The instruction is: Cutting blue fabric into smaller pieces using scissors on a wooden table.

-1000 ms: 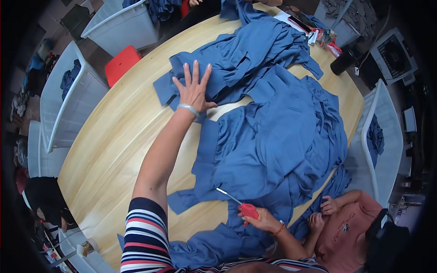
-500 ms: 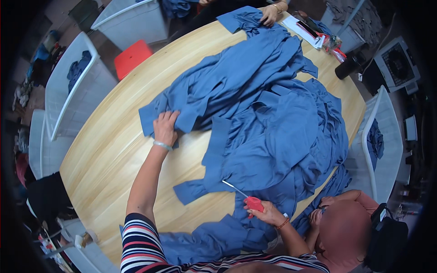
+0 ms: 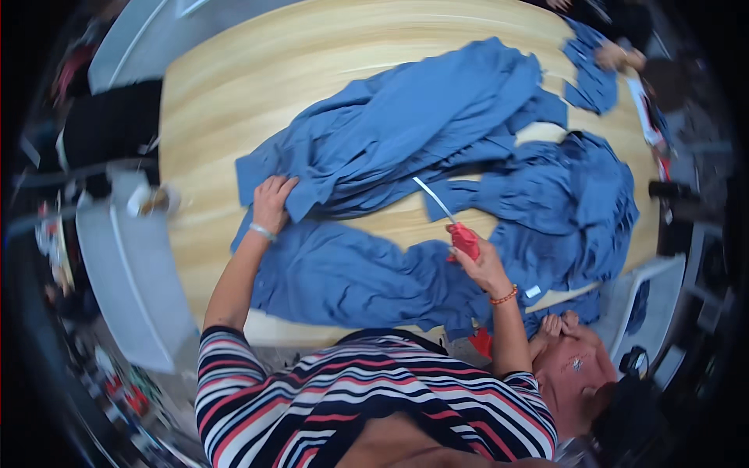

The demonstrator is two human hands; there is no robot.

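My left hand (image 3: pixel 271 204) grips the left end of a blue garment (image 3: pixel 406 125) that stretches diagonally across the table, its fingers curled over the cloth. In my right hand (image 3: pixel 485 269) is a pair of scissors (image 3: pixel 463 240) with red handles, the slim silver blades pointing up and left. The blade tips are just below the garment's lower edge, apart from my left hand. A second blue garment (image 3: pixel 335 269) lies bunched along the near edge, under both forearms. More crumpled blue cloth (image 3: pixel 577 218) is heaped to the right of the scissors.
The pale wooden table (image 3: pixel 211 93) has a curved edge. At its far right another person's hand (image 3: pixel 612 56) is on a blue piece. A person in a pink top (image 3: pixel 573 366) is close at my right. Plastic bins (image 3: pixel 133 265) stand around, with a black bottle (image 3: pixel 672 189) at the right edge.
My view has turned. The scissors have moved up and away from the cloth heap, nearer the long garment. My left hand keeps its hold. The far person's piece now lies apart from the long garment.
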